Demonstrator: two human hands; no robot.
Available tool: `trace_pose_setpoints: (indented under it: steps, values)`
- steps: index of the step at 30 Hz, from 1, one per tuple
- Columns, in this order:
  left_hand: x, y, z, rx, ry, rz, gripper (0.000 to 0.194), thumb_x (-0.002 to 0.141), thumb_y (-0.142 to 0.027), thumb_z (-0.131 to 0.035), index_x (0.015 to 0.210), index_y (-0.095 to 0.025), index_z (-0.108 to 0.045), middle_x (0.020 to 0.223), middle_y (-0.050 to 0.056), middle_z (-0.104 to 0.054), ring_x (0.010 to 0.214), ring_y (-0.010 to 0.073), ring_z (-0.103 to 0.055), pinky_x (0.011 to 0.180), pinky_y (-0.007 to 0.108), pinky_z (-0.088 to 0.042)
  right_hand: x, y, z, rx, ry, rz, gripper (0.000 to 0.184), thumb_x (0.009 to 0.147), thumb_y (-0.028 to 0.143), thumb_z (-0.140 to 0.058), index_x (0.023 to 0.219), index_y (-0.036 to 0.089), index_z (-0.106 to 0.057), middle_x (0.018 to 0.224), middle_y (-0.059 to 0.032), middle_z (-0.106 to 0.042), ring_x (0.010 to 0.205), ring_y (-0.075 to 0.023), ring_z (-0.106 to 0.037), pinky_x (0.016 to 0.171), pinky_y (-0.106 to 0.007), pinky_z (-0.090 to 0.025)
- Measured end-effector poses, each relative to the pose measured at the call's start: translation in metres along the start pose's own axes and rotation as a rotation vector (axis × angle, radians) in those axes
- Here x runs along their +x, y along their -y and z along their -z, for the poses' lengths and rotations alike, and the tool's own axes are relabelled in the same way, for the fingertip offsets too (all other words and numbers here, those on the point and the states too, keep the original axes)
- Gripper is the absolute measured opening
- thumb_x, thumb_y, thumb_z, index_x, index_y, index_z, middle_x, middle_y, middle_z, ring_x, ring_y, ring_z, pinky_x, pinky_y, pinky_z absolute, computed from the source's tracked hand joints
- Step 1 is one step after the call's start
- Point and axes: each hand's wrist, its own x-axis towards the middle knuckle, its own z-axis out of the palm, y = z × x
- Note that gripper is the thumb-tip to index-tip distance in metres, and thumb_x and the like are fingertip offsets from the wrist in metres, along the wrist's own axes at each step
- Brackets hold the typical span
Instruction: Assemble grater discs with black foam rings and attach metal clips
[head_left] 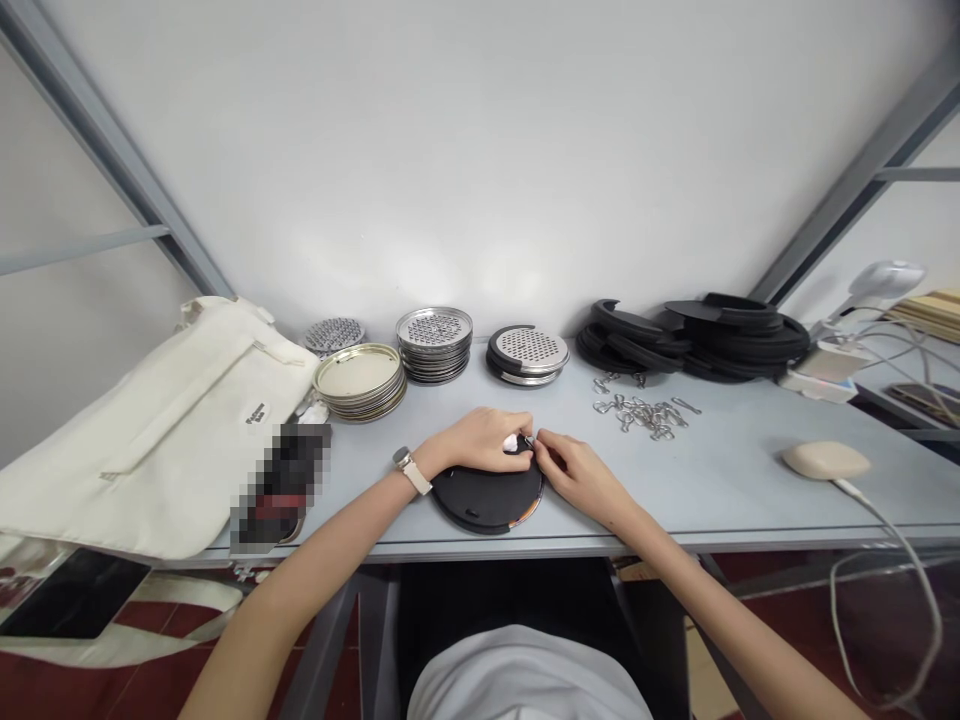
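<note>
On the grey table (720, 490), close to the front edge, there lies a round black disc (487, 500), and both hands of the seated person are working at its far right side. The left hand (487, 440), with a watch (403, 458) on its wrist, rests over the disc with bent fingers; a bit of white material (511, 442) shows between them. The right hand (581, 475) has its thumb and forefinger near together, just beside a small metal piece (529, 441) at the rim. For either hand, I cannot tell whether the fingers grip this piece. Behind, to the right, a loose heap of metal clips (641, 413) is spread before the piled black rings (630, 338). Near the wall stand a stack of perforated metal discs (435, 335) and, beside it, gold-coloured round lids (358, 372).
</note>
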Motion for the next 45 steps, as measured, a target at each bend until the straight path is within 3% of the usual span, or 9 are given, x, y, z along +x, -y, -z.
trace_pose_setpoints:
  steps: [45]
  values:
    - [0.0005,-0.0022,-0.0006,0.011,0.004,-0.009,0.016,0.081,-0.033,-0.052,0.092,-0.02,-0.051,0.08,-0.001,-0.064,0.07,0.0146,-0.057,0.062,0.025,-0.036,-0.0026,0.0037,0.0005,0.026,-0.069,-0.099,0.027,0.089,0.031,-0.04,0.064,0.022,-0.032,0.053,0.0053,-0.042,0.048,-0.0108,-0.039,0.051,-0.023,-0.027]
